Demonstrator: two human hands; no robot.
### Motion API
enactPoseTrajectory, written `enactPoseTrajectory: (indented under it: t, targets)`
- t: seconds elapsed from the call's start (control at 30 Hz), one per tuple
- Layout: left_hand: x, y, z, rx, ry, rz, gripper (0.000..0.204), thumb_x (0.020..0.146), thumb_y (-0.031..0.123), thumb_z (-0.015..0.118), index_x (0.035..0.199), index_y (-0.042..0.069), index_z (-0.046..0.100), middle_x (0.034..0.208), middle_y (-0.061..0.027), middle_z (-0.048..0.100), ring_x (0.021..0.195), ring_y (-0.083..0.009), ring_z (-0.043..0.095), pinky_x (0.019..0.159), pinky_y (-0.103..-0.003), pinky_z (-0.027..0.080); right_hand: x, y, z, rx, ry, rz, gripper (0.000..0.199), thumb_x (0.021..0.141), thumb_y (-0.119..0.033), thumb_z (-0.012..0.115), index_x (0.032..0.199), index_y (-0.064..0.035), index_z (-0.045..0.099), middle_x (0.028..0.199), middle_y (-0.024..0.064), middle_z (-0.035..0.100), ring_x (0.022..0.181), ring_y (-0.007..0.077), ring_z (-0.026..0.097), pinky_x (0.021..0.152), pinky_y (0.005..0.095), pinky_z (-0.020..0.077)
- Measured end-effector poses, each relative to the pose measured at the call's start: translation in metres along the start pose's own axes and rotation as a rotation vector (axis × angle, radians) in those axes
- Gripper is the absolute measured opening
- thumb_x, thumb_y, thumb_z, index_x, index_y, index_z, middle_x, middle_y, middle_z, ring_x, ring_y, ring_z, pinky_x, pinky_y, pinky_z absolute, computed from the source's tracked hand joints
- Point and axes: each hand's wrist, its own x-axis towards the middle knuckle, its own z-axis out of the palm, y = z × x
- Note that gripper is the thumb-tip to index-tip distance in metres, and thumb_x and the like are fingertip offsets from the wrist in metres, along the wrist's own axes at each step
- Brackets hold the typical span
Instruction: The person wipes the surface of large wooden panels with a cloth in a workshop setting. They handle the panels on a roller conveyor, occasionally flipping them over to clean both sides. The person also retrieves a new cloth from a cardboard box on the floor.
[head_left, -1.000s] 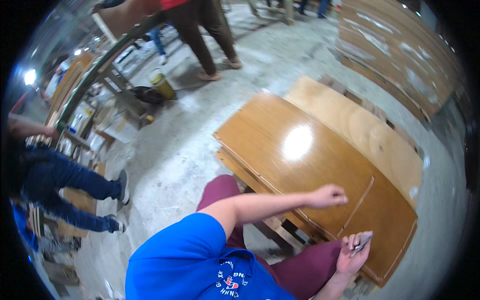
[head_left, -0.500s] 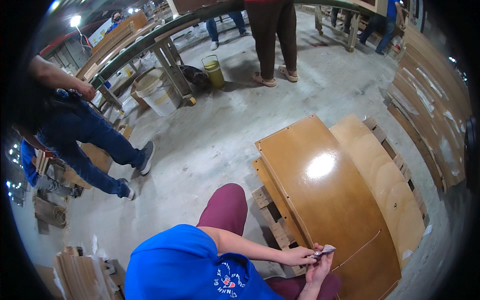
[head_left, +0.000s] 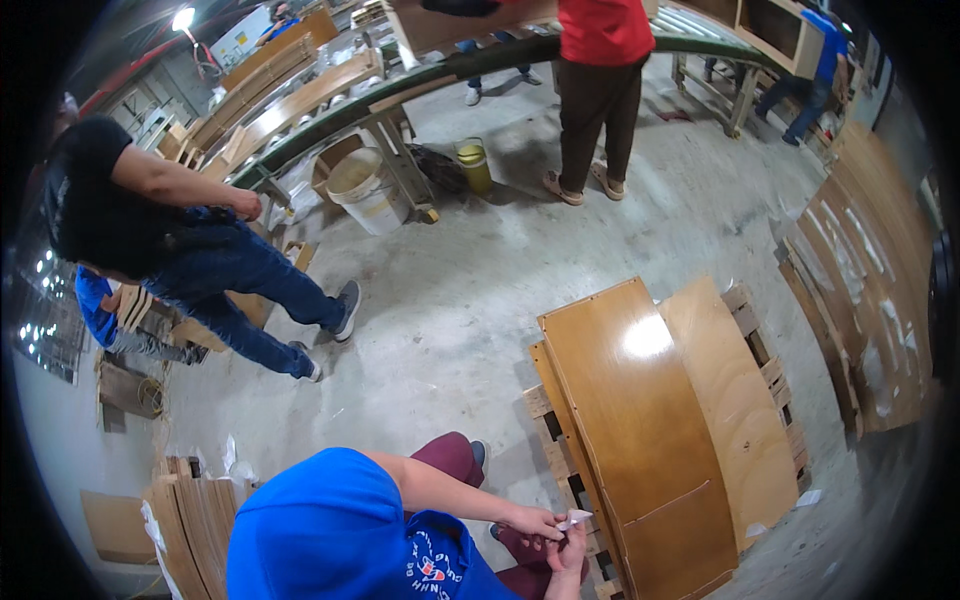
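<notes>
Both hands meet at bottom centre of the frame, just left of the pallet stack. Left hand [head_left: 533,522] comes in along a bare forearm from the blue-shirted shoulder, fingers pinched on a small pale flat piece [head_left: 576,519]. Right hand [head_left: 566,553] rises from the lower edge directly beneath it, fingers curled and touching the same piece from below. Can't tell what the piece is: too small, looks like a scrap of tape or paper.

Key relation: the piece sits between the two hands, its free tip pointing right toward the near edge of the glossy brown panel [head_left: 640,440]. That panel lies just right of the hands. Its long axis runs from upper centre down to lower right, so the hands are at its lower left corner region. Right hand is slightly nearer the panel edge, though both are close.

Outward: the panel rests on similar boards atop a wooden pallet [head_left: 560,455], with a lighter unfinished panel [head_left: 730,400] beside it to the right. More brown panels [head_left: 860,300] lean at the right rim. Upper left: white bucket [head_left: 368,190] and yellow container [head_left: 474,164] under a long green bench [head_left: 480,60]. Other people stand at top centre and left, well apart.
</notes>
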Motion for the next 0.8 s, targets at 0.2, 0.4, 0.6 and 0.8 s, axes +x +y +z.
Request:
enactPoseTrajectory:
  t: [0.2,0.4,0.6,0.8]
  targets:
    - [-0.085,0.070,0.051,0.134,0.259,0.245,0.038,0.095,0.037,0.041,0.090,0.004,0.060,0.075,-0.0070,0.063,0.065,-0.0171,0.060,0.056,-0.031,0.047,-0.062,-0.033,0.120,-0.078,-0.109,-0.171,0.026,0.093,-0.014,0.049,0.119,-0.0090,0.051,0.100,0.0072,0.061,0.074,0.0140,0.057,0.057,0.0238,0.0471]
    - [-0.171,0.124,0.103,0.881,0.730,0.441,0.030,0.095,0.028,0.042,0.092,0.002,0.057,0.071,-0.0070,0.051,0.064,-0.0196,0.052,0.064,-0.032,0.045,-0.111,-0.081,0.221,-0.310,-0.350,-0.095,0.024,0.093,-0.016,0.049,0.115,-0.0067,0.052,0.103,0.0100,0.062,0.101,0.0261,0.059,0.083,0.0377,0.0509]
    - [-0.245,0.124,0.146,-0.440,0.208,0.511,0.038,0.096,0.046,0.041,0.101,0.012,0.056,0.087,0.0021,0.055,0.076,-0.0089,0.050,0.075,-0.028,0.044,-0.139,-0.090,0.277,-0.352,-0.478,0.017,0.019,0.094,-0.016,0.049,0.110,-0.0090,0.055,0.094,0.0083,0.064,0.095,0.0265,0.062,0.065,0.0320,0.0537]
    - [-0.324,0.074,0.182,-0.603,0.227,0.827,0.034,0.096,0.038,0.045,0.114,0.010,0.054,0.097,0.0015,0.057,0.087,-0.0106,0.054,0.080,-0.031,0.045,-0.158,-0.031,0.334,-0.489,-0.742,0.288,0.023,0.093,-0.013,0.047,0.115,-0.0057,0.051,0.102,0.0228,0.062,0.072,0.0270,0.066,0.046,0.0315,0.0544]
